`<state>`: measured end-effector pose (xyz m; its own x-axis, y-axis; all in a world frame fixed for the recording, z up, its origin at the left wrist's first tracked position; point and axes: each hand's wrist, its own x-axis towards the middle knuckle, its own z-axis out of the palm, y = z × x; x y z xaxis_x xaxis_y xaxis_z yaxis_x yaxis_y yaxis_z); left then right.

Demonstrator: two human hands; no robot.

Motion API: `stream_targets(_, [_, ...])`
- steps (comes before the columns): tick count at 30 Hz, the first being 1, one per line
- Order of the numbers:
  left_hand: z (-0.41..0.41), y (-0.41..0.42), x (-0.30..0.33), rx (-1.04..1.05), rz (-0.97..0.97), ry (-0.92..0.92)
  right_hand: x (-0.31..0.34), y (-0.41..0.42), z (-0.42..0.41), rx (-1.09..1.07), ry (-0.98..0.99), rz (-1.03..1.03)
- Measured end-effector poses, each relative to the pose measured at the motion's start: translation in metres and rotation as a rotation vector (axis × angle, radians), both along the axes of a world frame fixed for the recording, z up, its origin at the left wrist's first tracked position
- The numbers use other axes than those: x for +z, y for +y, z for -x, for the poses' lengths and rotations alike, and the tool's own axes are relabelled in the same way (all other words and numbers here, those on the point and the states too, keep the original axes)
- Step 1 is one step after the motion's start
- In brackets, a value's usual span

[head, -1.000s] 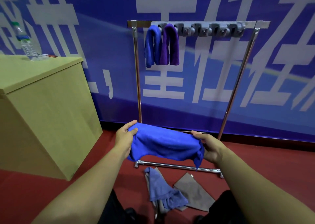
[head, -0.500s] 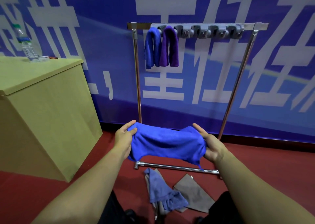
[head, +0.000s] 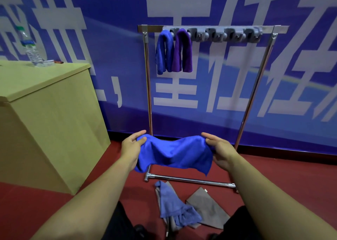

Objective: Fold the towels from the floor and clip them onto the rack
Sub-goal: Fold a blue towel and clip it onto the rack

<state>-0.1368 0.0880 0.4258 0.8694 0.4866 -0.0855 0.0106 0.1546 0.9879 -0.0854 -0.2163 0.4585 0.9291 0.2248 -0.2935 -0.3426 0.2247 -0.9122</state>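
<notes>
A bright blue towel (head: 175, 154) hangs stretched between my hands above the floor. My left hand (head: 132, 146) pinches its left end with thumb on top. Its right end is held by my right hand (head: 219, 149). Behind stands a chrome rack (head: 148, 93) with a grey clip bar (head: 224, 34) across the top. A blue towel (head: 163, 53) and a purple towel (head: 183, 51) hang folded from the bar's left clips. On the red floor below lie a lighter blue towel (head: 173, 205) and a grey towel (head: 207, 206).
A tan cabinet (head: 45, 123) stands at the left with a plastic water bottle (head: 30, 46) on top. The rack's base bar (head: 189, 180) lies on the floor just below the held towel. A blue banner wall is behind.
My hands have spread the towel a little wider and raised it slightly; its right end is now gathered up in my right hand instead of hanging down.
</notes>
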Motion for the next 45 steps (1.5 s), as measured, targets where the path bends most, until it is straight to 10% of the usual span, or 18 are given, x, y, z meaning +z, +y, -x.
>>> stream_targets(28, [0.015,0.022,0.01,0.07,-0.201,-0.046,-0.008,-0.053,-0.005,-0.215,-0.384,0.435])
stream_targets(45, [0.01,0.014,0.033,0.127,-0.024,-0.198,0.018,-0.046,-0.004,-0.391,-0.416,0.271])
